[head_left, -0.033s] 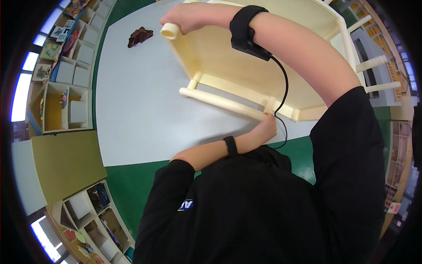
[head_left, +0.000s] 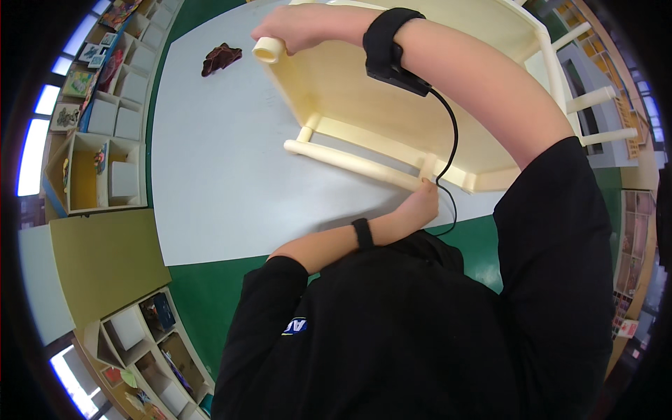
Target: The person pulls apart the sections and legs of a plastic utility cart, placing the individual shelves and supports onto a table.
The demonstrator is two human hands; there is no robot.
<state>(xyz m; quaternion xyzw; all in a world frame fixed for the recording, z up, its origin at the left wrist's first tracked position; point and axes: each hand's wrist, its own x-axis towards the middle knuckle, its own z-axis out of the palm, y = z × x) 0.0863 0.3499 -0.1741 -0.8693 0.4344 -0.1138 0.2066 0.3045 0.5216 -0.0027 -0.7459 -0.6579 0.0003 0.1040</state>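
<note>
A cream-coloured piece of furniture [head_left: 378,84] with flat panels and round posts lies tilted on the grey-white table [head_left: 210,168]; I cannot tell its exact kind. My right hand [head_left: 292,26] reaches across to its far left corner, fingers closed round a post with a hollow round end. Close to my body, my left hand [head_left: 418,203] is closed on the right end of the near round bar. The fingers of the left hand are partly hidden behind the bar. A crumpled dark red cloth [head_left: 221,59] lies on the table, left of my right hand.
A black cable [head_left: 456,133] hangs from the band on my right wrist past the furniture. White shelving with bins [head_left: 105,171] stands left, beyond the green floor [head_left: 203,301]. An olive-green panel [head_left: 108,255] is beside it. More shelves [head_left: 635,238] line the right.
</note>
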